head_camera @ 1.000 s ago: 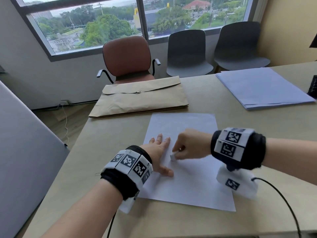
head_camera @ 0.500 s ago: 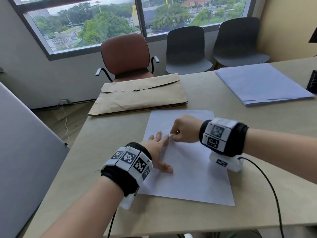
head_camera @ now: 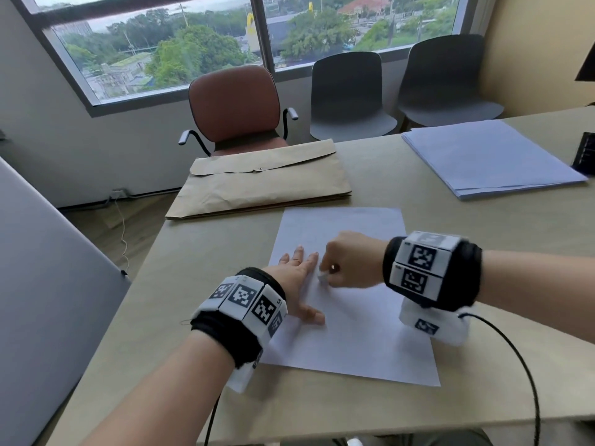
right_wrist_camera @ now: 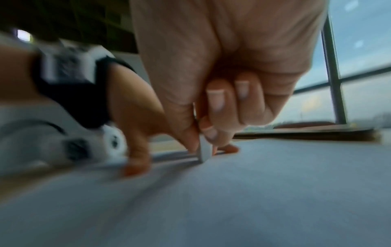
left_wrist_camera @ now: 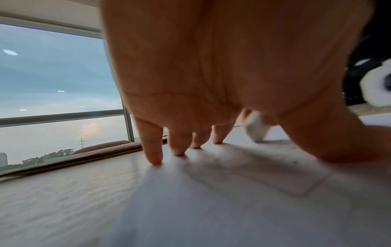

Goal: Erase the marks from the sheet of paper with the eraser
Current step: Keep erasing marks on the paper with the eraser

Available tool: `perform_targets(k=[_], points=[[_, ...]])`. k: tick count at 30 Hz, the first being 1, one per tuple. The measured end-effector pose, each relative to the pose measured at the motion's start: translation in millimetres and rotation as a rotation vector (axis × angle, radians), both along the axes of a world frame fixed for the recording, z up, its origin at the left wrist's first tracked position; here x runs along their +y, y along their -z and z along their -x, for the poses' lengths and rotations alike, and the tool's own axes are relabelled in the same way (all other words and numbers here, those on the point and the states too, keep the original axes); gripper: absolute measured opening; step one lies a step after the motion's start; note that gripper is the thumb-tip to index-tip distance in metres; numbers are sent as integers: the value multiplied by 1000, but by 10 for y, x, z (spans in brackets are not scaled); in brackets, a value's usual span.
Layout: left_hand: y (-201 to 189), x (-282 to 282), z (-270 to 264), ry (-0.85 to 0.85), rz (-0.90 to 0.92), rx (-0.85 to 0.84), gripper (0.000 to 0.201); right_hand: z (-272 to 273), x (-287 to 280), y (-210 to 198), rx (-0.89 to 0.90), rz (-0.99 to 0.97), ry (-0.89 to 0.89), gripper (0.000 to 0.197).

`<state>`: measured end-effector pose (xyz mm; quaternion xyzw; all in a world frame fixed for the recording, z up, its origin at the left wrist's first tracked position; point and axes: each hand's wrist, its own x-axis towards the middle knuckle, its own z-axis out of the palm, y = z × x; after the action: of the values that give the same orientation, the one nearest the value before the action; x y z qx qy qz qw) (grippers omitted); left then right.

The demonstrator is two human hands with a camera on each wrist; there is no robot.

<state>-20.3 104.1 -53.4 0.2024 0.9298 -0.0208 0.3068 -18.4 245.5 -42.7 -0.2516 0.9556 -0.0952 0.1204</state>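
Observation:
A white sheet of paper [head_camera: 357,333] lies on the beige table [head_camera: 206,252] in front of me. My left hand [head_camera: 301,278] lies flat on its left part, fingers spread and pressing it down; the fingertips [left_wrist_camera: 156,160] touch the sheet's left edge. My right hand [head_camera: 349,262] pinches a small white eraser [head_camera: 322,275] between thumb and fingers, its tip on the paper right beside the left hand. The eraser [right_wrist_camera: 204,150] stands on the sheet [right_wrist_camera: 232,200] in the blurred right wrist view, and shows as a white block [left_wrist_camera: 255,128] past the left palm. No marks are clear on the paper.
A brown envelope [head_camera: 267,185] lies beyond the sheet. A stack of bluish paper [head_camera: 489,156] sits at the far right, with a dark object [head_camera: 584,154] at the edge. Chairs [head_camera: 235,104] stand behind the table. A cable [head_camera: 515,358] trails from my right wrist.
My right hand with the eraser moved away from me up the sheet, then came back a little toward me. The left hand has stayed flat on the paper.

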Motion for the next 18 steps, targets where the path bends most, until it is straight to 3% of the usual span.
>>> perform_targets(k=[4, 9, 14, 18], points=[[-1, -5, 7, 5, 16, -4, 111, -5, 73, -55, -146, 13, -20, 25], [-7, 11, -15, 3, 18, 6, 111, 150, 128, -24, 6, 65, 68, 24], [-20, -1, 2, 21, 30, -15, 111, -147, 46, -6, -122, 31, -71, 21], [-21, 12, -11, 17, 31, -8, 111, 131, 85, -24, -8, 30, 17, 23]])
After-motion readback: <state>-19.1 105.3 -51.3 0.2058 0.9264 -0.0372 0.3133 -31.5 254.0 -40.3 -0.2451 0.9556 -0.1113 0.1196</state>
